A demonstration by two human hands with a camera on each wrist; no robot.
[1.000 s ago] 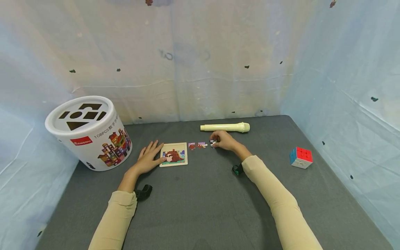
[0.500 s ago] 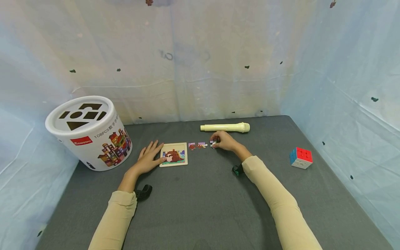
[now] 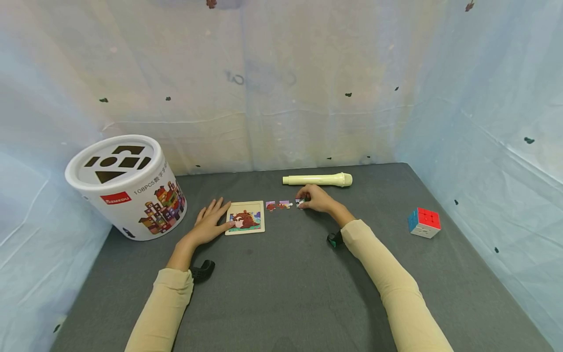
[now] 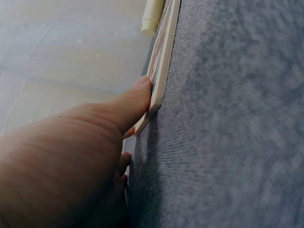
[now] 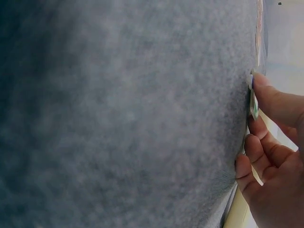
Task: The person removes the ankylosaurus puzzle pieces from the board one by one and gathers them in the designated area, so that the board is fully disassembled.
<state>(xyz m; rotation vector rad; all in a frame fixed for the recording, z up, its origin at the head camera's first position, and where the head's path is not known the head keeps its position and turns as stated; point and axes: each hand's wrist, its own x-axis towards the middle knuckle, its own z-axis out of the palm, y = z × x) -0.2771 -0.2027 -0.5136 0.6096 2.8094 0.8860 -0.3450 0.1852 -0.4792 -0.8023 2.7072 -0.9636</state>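
Observation:
A wooden jigsaw tray (image 3: pixel 245 231) with a brown animal picture lies in the middle of the grey table. My left hand (image 3: pixel 208 225) rests at its left side with fingers spread, the thumb lying on the frame's edge, as the left wrist view also shows. To the right of the tray, two loose puzzle pieces (image 3: pixel 284 204) lie in a row. Just beyond them my right hand (image 3: pixel 317 199) pinches another puzzle piece (image 3: pixel 299 201) between thumb and fingers, close to the cloth. That piece (image 5: pixel 254 102) shows edge-on in the right wrist view, partly hidden by the thumb.
A pale yellow toy microphone (image 3: pixel 314 180) lies behind my right hand. At the left stands a large white block bucket (image 3: pixel 160 195) with shaped holes in its lid. A Rubik's cube (image 3: pixel 424 223) sits at the right. Pale cloth walls (image 3: pixel 286 98) enclose the table's back and sides.

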